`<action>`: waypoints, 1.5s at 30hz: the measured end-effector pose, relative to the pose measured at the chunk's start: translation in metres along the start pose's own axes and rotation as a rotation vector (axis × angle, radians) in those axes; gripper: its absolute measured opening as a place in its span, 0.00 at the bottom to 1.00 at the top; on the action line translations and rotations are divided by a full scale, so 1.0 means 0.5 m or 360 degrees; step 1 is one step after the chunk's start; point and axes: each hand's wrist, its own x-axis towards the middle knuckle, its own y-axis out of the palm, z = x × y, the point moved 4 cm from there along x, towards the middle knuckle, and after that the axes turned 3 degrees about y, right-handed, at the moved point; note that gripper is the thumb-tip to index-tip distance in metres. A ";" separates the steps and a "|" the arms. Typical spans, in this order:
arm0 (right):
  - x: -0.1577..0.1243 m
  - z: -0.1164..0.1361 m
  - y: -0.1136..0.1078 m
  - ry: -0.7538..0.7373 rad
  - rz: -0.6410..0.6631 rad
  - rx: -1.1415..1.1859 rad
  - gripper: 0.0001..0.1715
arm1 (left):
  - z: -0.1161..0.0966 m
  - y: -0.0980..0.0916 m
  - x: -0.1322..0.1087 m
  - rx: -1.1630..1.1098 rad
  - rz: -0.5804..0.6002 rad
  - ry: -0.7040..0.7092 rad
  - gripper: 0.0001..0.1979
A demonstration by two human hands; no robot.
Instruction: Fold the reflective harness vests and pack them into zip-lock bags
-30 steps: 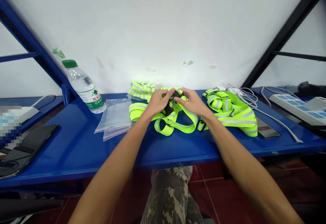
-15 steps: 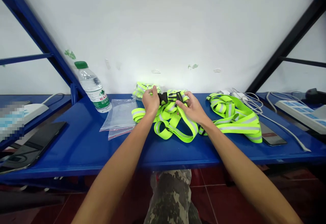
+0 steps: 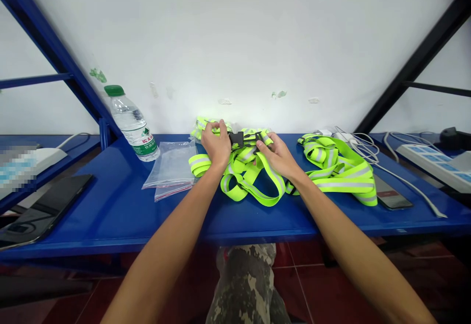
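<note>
My left hand (image 3: 216, 143), its fingers closed, grips one half of a black side-release buckle (image 3: 237, 139) on a neon-yellow reflective strap. Opposite it, my right hand (image 3: 276, 155) pinches the strap beside the pronged black half (image 3: 253, 138). The two halves lie in line, close together; I cannot tell whether they are fully joined. Loops of the reflective strap (image 3: 253, 192) hang below my hands onto the blue table. Behind my left hand sits a clear bag of folded yellow straps (image 3: 201, 125), partly hidden.
Clear zip bags (image 3: 171, 167) lie left of my hands, beside a water bottle (image 3: 137, 130). At right are another heap of reflective straps (image 3: 342, 174), a phone (image 3: 393, 196) and white cables (image 3: 364, 145). A dark tablet-like device (image 3: 47, 211) lies far left. A white wall (image 3: 239, 44) stands behind.
My left hand has shifted slightly, with its fingers spread a little more behind the buckle. Both hands keep their hold; the view has moved slightly.
</note>
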 end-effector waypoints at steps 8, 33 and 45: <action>0.003 -0.005 -0.011 0.0029 -0.0075 -0.0039 0.25 | -0.028 0.023 -0.023 -0.0215 0.0378 0.0059 0.09; 0.004 -0.008 -0.020 0.0212 -0.0104 0.0050 0.36 | -0.007 0.042 0.014 -0.0963 0.0928 -0.0190 0.36; 0.005 -0.012 -0.016 0.0126 -0.0072 0.0036 0.35 | -0.023 0.057 -0.021 -0.1065 0.1074 -0.0227 0.40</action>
